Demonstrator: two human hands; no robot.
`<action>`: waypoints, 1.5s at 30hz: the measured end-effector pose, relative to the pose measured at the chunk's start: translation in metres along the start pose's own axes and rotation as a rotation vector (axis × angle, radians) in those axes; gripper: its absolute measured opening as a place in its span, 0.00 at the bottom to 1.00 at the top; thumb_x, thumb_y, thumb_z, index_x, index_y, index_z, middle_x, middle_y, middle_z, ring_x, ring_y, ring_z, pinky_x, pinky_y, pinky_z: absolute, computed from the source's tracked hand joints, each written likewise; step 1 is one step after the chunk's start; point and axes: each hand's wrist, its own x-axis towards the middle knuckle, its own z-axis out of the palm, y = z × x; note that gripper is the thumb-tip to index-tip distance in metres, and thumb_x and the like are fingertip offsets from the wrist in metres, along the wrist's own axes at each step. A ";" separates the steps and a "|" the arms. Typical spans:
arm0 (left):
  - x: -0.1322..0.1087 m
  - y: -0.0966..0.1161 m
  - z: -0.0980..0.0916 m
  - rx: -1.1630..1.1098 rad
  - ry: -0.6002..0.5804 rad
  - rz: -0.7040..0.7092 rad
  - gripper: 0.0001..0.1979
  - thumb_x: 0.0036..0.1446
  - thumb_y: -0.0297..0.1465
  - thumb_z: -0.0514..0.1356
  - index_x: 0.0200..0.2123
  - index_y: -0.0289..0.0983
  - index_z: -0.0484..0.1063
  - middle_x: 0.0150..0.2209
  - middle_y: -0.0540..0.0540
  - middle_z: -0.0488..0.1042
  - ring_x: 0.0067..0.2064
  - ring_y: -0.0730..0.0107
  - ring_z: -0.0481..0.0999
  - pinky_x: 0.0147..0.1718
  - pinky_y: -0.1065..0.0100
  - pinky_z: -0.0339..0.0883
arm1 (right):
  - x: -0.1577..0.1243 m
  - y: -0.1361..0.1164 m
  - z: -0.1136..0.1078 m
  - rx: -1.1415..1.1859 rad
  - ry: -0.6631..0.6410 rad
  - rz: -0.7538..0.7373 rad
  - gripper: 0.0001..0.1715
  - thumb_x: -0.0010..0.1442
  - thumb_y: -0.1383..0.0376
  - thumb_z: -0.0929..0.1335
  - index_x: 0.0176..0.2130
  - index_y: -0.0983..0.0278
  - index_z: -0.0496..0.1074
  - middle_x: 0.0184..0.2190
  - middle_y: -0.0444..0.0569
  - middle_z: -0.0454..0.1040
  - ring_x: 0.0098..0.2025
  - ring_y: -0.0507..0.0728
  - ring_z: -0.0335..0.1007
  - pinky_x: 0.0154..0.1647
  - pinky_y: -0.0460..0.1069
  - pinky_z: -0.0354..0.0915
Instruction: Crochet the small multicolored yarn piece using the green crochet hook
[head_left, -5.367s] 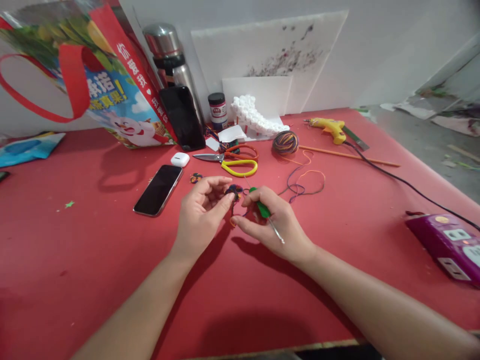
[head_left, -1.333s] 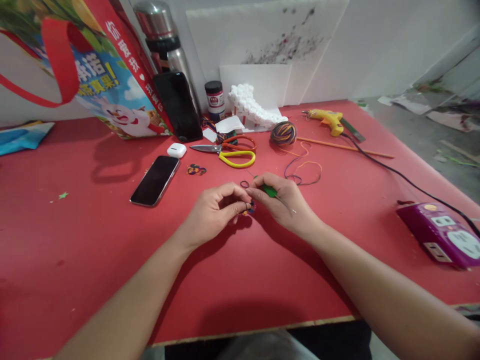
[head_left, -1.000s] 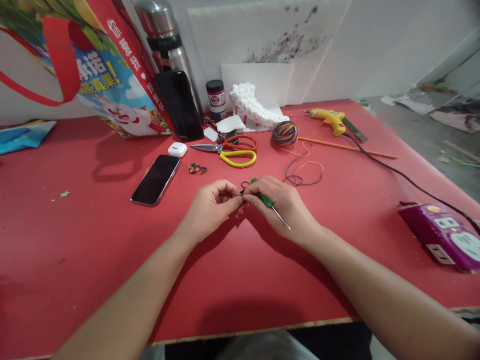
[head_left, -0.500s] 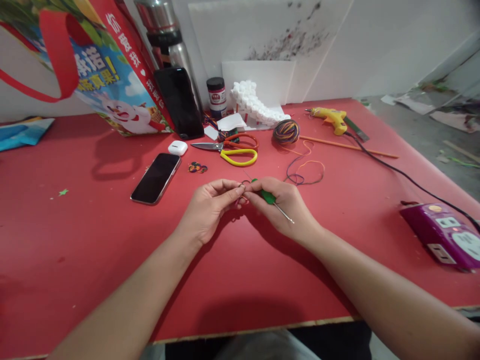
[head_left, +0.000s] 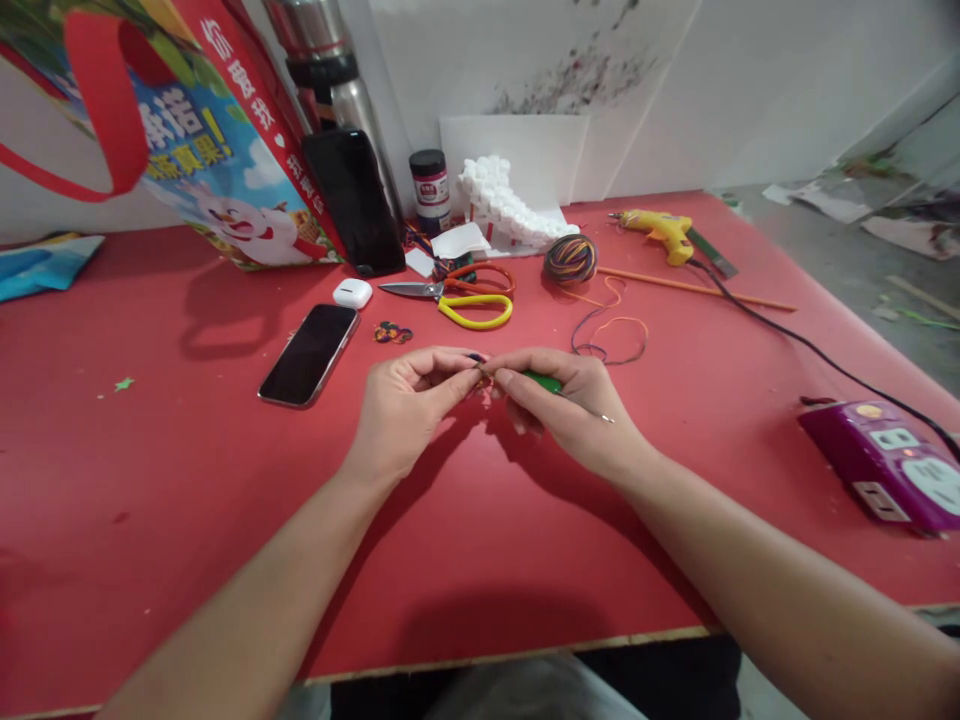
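My left hand [head_left: 409, 400] and my right hand [head_left: 570, 405] meet fingertip to fingertip above the red table [head_left: 187, 470]. Both pinch a small piece of multicoloured yarn work [head_left: 480, 370] between them, mostly hidden by the fingers. My right hand also grips a green-handled crochet hook [head_left: 541, 381], its metal shaft lying back over the hand. Loose coloured yarn [head_left: 607, 335] trails from the hands to a multicoloured yarn ball [head_left: 570, 258].
Near the hands lie a phone [head_left: 309, 340], an earbud case [head_left: 352, 293], a tiny yarn piece [head_left: 392, 333] and scissors [head_left: 457, 297]. Further back are a printed bag [head_left: 187, 150], flask [head_left: 330, 70], jar [head_left: 429, 185] and glue gun [head_left: 660, 232]. A purple power strip [head_left: 885, 465] sits right.
Over the frames the hands stayed together at the yarn piece, shifting slightly. The hook's shaft now lies flatter across my right hand, and the yarn piece is more hidden by the fingers.
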 end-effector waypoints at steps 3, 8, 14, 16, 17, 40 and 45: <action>0.001 -0.003 -0.003 -0.033 -0.002 -0.037 0.09 0.47 0.33 0.78 0.31 0.37 0.85 0.34 0.46 0.85 0.35 0.69 0.82 0.39 0.69 0.77 | 0.000 0.003 -0.002 -0.024 -0.010 -0.035 0.12 0.66 0.61 0.70 0.44 0.65 0.81 0.32 0.47 0.80 0.21 0.48 0.68 0.22 0.47 0.62; 0.004 -0.005 -0.004 -0.140 -0.099 -0.126 0.10 0.48 0.33 0.77 0.32 0.36 0.83 0.32 0.47 0.83 0.33 0.71 0.80 0.37 0.69 0.76 | 0.004 0.012 -0.007 -0.337 0.145 -0.243 0.10 0.68 0.64 0.70 0.47 0.63 0.81 0.36 0.48 0.81 0.29 0.52 0.73 0.31 0.50 0.67; 0.002 -0.001 -0.001 -0.015 -0.253 -0.014 0.08 0.52 0.31 0.74 0.29 0.35 0.79 0.42 0.47 0.79 0.30 0.76 0.78 0.35 0.69 0.75 | 0.004 0.011 -0.009 -0.440 0.092 -0.399 0.09 0.71 0.66 0.68 0.43 0.61 0.81 0.37 0.48 0.80 0.39 0.56 0.77 0.41 0.52 0.70; 0.002 0.000 -0.002 0.012 -0.245 -0.005 0.08 0.53 0.31 0.73 0.30 0.35 0.78 0.38 0.49 0.78 0.30 0.75 0.78 0.34 0.69 0.75 | 0.005 0.012 -0.012 -0.530 0.102 -0.436 0.10 0.71 0.68 0.67 0.45 0.62 0.80 0.38 0.50 0.80 0.39 0.57 0.77 0.42 0.52 0.70; 0.003 0.000 -0.003 0.019 -0.232 -0.015 0.08 0.53 0.31 0.72 0.31 0.35 0.78 0.36 0.49 0.77 0.29 0.75 0.78 0.33 0.69 0.75 | 0.006 0.013 -0.015 -0.610 0.099 -0.442 0.12 0.70 0.69 0.66 0.47 0.63 0.80 0.40 0.52 0.79 0.39 0.58 0.77 0.42 0.53 0.71; -0.011 0.011 -0.006 -0.098 -0.687 -0.316 0.10 0.59 0.34 0.72 0.33 0.35 0.78 0.33 0.44 0.81 0.26 0.71 0.81 0.22 0.74 0.69 | 0.023 0.028 -0.026 -0.951 0.122 -0.157 0.33 0.63 0.68 0.67 0.66 0.68 0.68 0.48 0.61 0.81 0.40 0.63 0.77 0.46 0.59 0.73; -0.004 0.008 -0.007 -0.110 -0.468 -0.254 0.13 0.53 0.35 0.76 0.32 0.36 0.77 0.27 0.47 0.80 0.24 0.71 0.79 0.20 0.74 0.67 | 0.010 0.005 -0.019 -0.593 0.083 -0.406 0.11 0.69 0.66 0.69 0.48 0.61 0.81 0.39 0.50 0.81 0.33 0.55 0.72 0.35 0.50 0.68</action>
